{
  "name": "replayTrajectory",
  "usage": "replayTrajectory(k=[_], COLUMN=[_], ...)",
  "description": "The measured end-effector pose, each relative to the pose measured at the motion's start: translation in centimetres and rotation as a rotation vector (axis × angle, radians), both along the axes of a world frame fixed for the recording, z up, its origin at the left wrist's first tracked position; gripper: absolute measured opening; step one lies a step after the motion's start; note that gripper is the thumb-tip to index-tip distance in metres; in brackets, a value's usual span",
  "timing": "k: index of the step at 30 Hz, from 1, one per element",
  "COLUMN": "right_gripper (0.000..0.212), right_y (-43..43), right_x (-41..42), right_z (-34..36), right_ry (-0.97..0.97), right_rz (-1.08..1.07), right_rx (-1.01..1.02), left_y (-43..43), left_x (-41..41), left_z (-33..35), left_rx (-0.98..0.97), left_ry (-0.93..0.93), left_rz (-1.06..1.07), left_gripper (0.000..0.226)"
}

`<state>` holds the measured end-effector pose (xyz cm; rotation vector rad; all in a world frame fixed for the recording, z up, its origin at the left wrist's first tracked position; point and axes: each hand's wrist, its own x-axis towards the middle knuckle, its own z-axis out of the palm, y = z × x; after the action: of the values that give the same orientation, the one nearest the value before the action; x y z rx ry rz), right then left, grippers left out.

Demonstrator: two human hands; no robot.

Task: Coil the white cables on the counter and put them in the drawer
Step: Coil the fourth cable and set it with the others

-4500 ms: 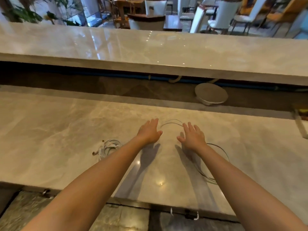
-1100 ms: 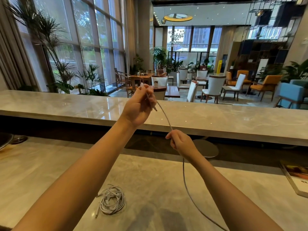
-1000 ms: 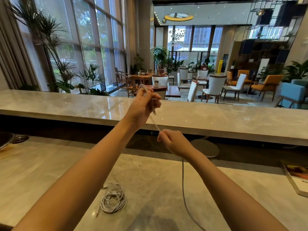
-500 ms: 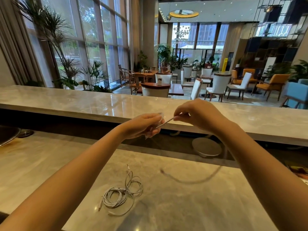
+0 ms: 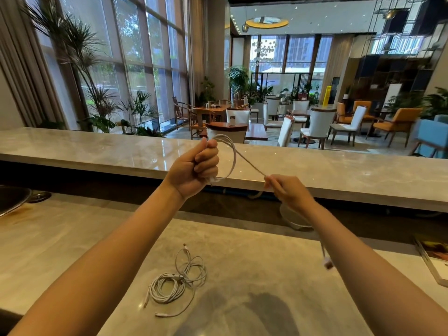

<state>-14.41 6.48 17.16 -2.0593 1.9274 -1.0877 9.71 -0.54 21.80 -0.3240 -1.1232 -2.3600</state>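
Bright daylight pours in through the tall glass windows (image 5: 126, 59) in the upper left of the frame. The polished grey marble table (image 5: 254, 275) at the bottom carries small glints and a soft, dark shadow of the arms at lower centre. The raised marble ledge (image 5: 121, 151) across the middle shows pale streaks of window glare. The wide-angle lens bends the vertical lines near both side edges. The dangling plug end of the white cable (image 5: 327, 264) at right is smeared by motion blur.
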Motion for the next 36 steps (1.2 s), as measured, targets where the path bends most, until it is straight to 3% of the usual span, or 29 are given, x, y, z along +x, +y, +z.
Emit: replayTrajectory(k=[4, 10, 12, 15, 17, 20, 22, 24, 28, 33, 36], right_gripper=[0.032, 0.027, 0.027, 0.026, 0.023, 0.019, 0.019, 0.02, 0.024, 0.026, 0.021], right_y=[0.4, 0.8, 1.0, 1.1, 1.2, 1.6, 1.7, 1.3, -0.1, -1.5, -2.1], right_x=[2.7, 7.2, 8.5, 9.4, 9.1, 7.5, 6.1, 4.8, 3.0, 1.9, 2.2], right_z=[-3.6, -4.6, -3.6, -1.6, -0.3, 1.2, 2.2, 3.0, 3.3, 1.4, -0.3], right_ry=[0.108, 0.435, 0.549, 0.683, 0.742, 0.737, 0.705, 0.68, 0.634, 0.637, 0.617], right_rz=[0.059, 0.179, 0.227, 0.26, 0.259, 0.268, 0.263, 0.23, 0.165, 0.082, 0.058], right_rx=[0.124, 0.257, 0.217, 0.117, 0.038, -0.062, -0.094, -0.127, -0.204, -0.213, -0.212], left_y=[0.9, 0.5, 0.5, 1.1, 0.9, 0.3, 0.0, 0.1, 0.0, -0.1, -0.3], left_x=[-1.0, -1.8, -2.3, -3.2, -3.4, -2.6, -1.9, -1.2, 0.0, 0.7, 0.6], left_z=[0.3, -0.2, -0.6, -1.2, -2.0, -3.2, -3.8, -3.9, -3.3, -3.4, -3.8], left_rx=[-0.076, -0.236, -0.432, -0.963, -1.295, -1.446, -1.411, -1.253, -0.737, -0.585, -0.306], left_ry=[-0.112, -0.317, -0.466, -0.787, -0.906, -1.062, -1.134, -1.158, -0.924, -0.728, -0.552], left_rz=[0.36, 0.584, 0.696, 0.934, 0.992, 0.948, 0.812, 0.6, 0.34, 0.181, 0.129], left_gripper=[0.026, 0.024, 0.02, 0.014, 0.016, 0.012, 0.014, 0.019, 0.034, 0.023, 0.024])
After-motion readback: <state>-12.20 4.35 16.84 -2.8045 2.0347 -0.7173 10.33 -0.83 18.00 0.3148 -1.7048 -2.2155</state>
